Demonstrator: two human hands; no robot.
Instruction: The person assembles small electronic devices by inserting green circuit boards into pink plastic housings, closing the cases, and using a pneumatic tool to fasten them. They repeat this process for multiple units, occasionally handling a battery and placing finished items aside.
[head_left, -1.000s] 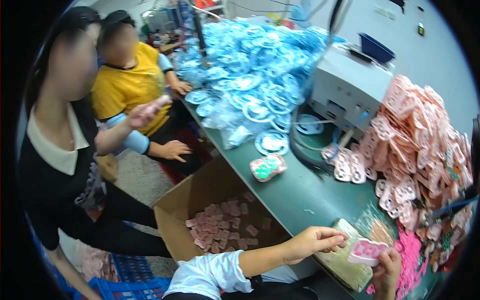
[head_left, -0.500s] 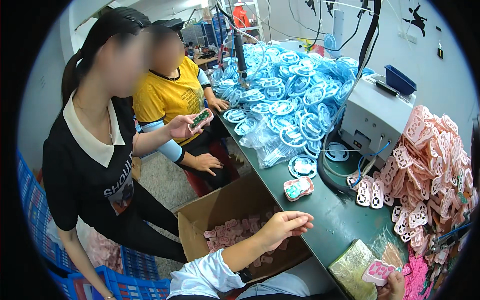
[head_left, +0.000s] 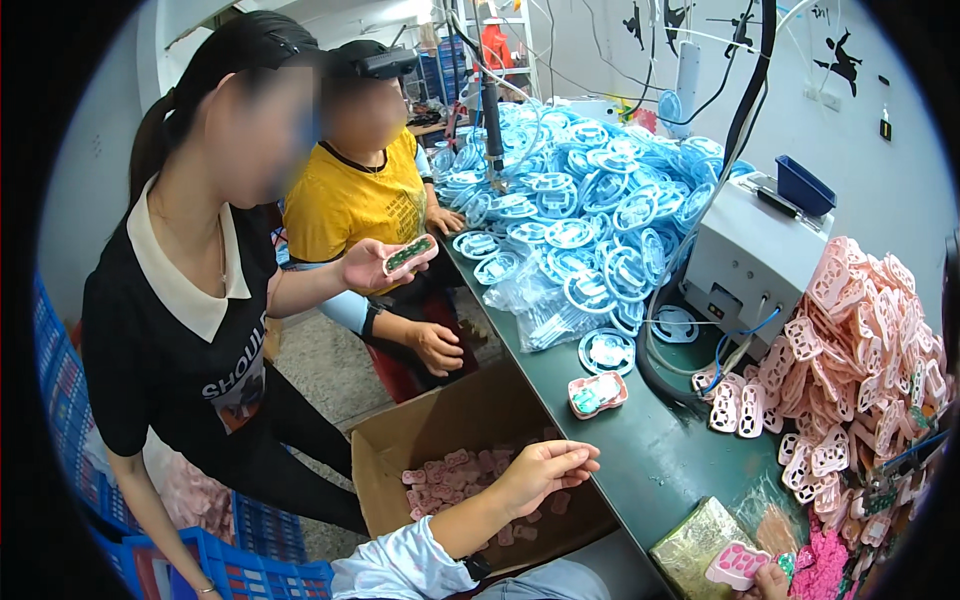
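My left hand (head_left: 548, 475) hovers over the table's near edge and the cardboard box (head_left: 400, 445), its fingers curled together, with nothing visible in them. Down at the lower right, my right hand (head_left: 772, 582) grips a pale pink plastic casing with brighter pink buttons (head_left: 738, 565). That casing is over a block wrapped in crinkled, shiny film (head_left: 695, 535). Only the fingertips of my right hand show; the rest is cut off. On the green table (head_left: 640, 450) beyond my left hand lies a pink casing with green and white parts inside (head_left: 597, 395).
Blue ring-shaped plastic parts (head_left: 570, 200) are heaped at the back, pale pink frames (head_left: 850, 340) at the right. Between them stands a grey machine (head_left: 755, 260) with cables. A co-worker in black (head_left: 190, 330) holds an opened casing (head_left: 408, 257); another in yellow (head_left: 355, 200) sits behind.
The view has shifted slightly. My left hand appears a little lower and further left, still curled. My right hand keeps its hold on the pink casing. The seated co-worker's near hand has closed.
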